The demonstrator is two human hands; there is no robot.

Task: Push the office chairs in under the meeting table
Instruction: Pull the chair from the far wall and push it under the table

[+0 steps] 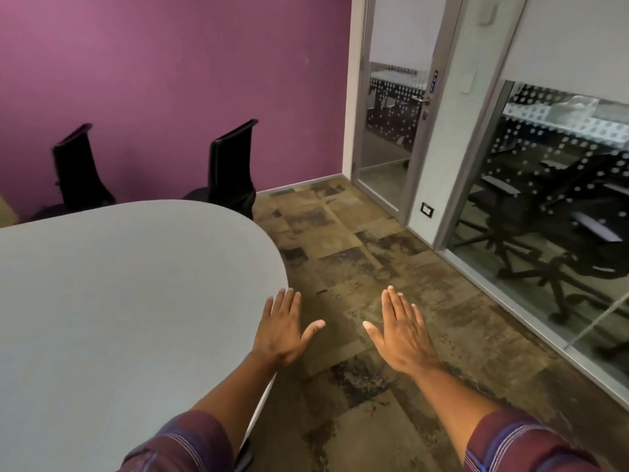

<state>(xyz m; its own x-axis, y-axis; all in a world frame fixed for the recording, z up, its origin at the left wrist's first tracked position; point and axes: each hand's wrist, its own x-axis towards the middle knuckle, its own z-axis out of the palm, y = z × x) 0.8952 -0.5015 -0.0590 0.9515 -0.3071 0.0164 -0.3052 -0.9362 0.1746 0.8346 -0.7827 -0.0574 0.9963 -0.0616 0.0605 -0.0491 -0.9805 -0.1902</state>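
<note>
Fingers of left hand (284, 330) spread flat, empty, over desk (119, 301) rim | right hand (401, 335) likewise splayed, off the desk above carpet (357, 240) | left chair (76, 172) and right chair (235, 168) at desk's far side look tucked in; others unseen | purple wall (170, 80) behind desk, glass door (391, 114) rightward

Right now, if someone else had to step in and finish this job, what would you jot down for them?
Left hand: open, empty, fingers spread over the meeting table edge.
Right hand: open, empty, above the carpet.
Two black office chairs stand at the table's far side by the purple wall: left chair, right chair. Both seats seem tucked under.
Left to do: check sides out of view.
</note>
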